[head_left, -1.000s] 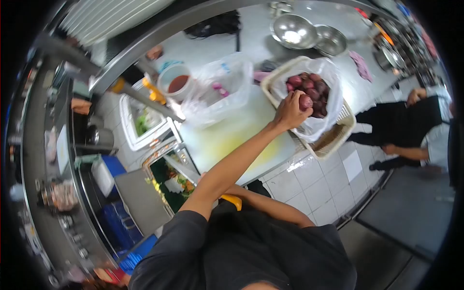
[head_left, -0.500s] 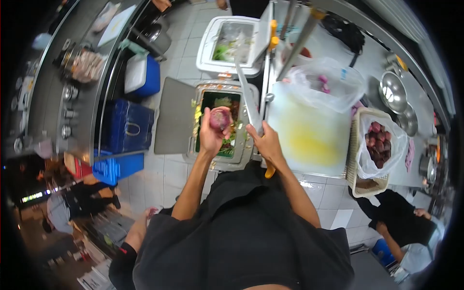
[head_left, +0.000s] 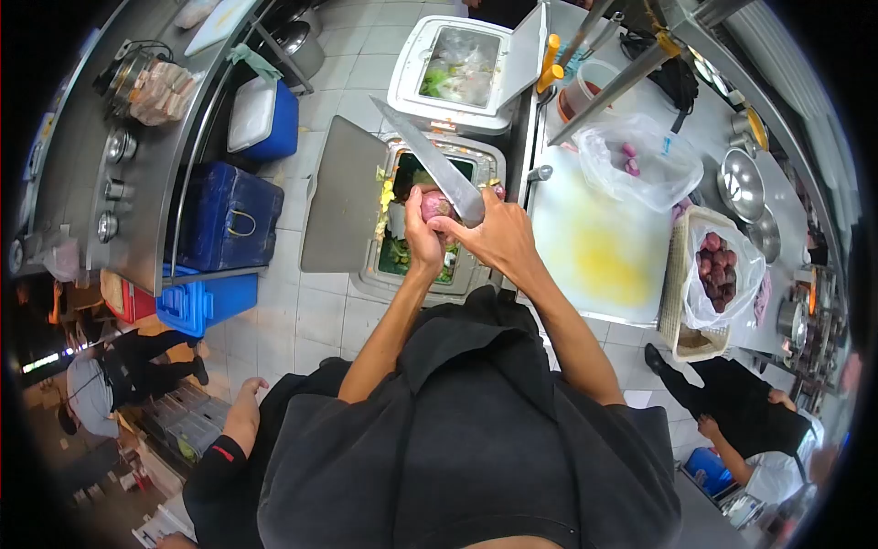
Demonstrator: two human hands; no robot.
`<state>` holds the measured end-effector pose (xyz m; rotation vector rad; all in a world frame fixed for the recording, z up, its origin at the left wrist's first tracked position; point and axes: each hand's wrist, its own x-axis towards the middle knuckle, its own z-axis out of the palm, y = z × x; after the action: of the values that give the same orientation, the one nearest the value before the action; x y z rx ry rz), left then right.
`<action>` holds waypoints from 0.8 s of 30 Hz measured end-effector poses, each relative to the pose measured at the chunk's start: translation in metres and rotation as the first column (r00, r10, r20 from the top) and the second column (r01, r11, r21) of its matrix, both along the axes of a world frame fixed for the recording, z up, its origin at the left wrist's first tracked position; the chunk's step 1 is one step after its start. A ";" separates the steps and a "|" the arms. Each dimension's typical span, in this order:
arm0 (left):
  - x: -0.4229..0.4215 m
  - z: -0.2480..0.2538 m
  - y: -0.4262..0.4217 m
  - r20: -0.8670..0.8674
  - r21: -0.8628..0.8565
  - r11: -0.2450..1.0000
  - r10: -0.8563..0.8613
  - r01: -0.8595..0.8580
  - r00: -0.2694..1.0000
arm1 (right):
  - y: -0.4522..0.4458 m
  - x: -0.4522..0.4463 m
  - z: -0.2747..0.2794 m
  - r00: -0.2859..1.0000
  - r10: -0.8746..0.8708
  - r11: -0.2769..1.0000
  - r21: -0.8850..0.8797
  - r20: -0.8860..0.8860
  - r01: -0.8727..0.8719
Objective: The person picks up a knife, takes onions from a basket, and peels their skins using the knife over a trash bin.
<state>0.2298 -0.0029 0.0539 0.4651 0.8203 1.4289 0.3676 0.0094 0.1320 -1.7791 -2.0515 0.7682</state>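
To the right of the two hands lies a smooth, pale, rectangular cutting board [head_left: 608, 265] with a yellow stain. Below the grip gapes a grey plastic bin [head_left: 497, 165], scraps dotting its rim. Farther right of the hands stands a cream lattice basket [head_left: 677, 311] with dark red onions [head_left: 713, 265] in a thin white bag; nearer the grip, a crinkled, clear plastic bag [head_left: 658, 178] lies on the table. The right hand [head_left: 503, 233] is wrapped around a broad steel knife [head_left: 425, 156], its tapering blade angled past the round purple onion [head_left: 436, 206], which sits clasped in the curled left hand [head_left: 421, 242].
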 end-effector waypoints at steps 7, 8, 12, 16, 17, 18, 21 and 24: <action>0.028 0.005 0.008 -0.551 0.272 0.891 0.454 -0.364 0.700 | 0.000 -0.005 0.013 1.000 -0.026 0.999 -0.018 0.013 0.026; 0.030 0.008 0.008 -0.550 0.270 0.892 0.452 -0.363 0.702 | 0.000 -0.006 0.012 1.000 -0.028 0.999 -0.019 0.015 0.028; 0.030 0.015 0.006 -0.563 0.272 0.895 0.447 -0.354 0.696 | -0.002 -0.006 0.010 0.999 -0.050 0.999 -0.002 0.020 0.051; 0.030 0.022 0.009 -0.604 0.301 0.905 0.425 -0.300 0.675 | 0.000 -0.001 0.006 1.000 0.024 0.997 0.074 -0.002 -0.024; 0.029 0.024 0.011 -0.603 0.303 0.906 0.422 -0.295 0.676 | 0.002 0.000 0.005 1.000 0.018 0.997 0.076 -0.002 -0.018; 0.029 0.026 0.012 -0.622 0.318 0.912 0.408 -0.260 0.668 | 0.003 0.000 0.003 1.000 0.012 0.995 0.101 -0.009 -0.011; 0.028 0.032 0.015 -0.647 0.332 0.922 0.377 -0.201 0.662 | 0.008 0.003 0.002 1.000 0.012 0.990 0.138 -0.022 -0.009; 0.023 0.035 0.020 -0.645 0.306 0.943 0.307 -0.131 0.700 | 0.013 0.006 0.003 0.999 0.034 0.986 0.165 -0.035 -0.028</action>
<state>0.2525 0.0174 0.0891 1.1686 1.3411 1.5996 0.3732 0.0222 0.1347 -1.6347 -2.0584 0.6161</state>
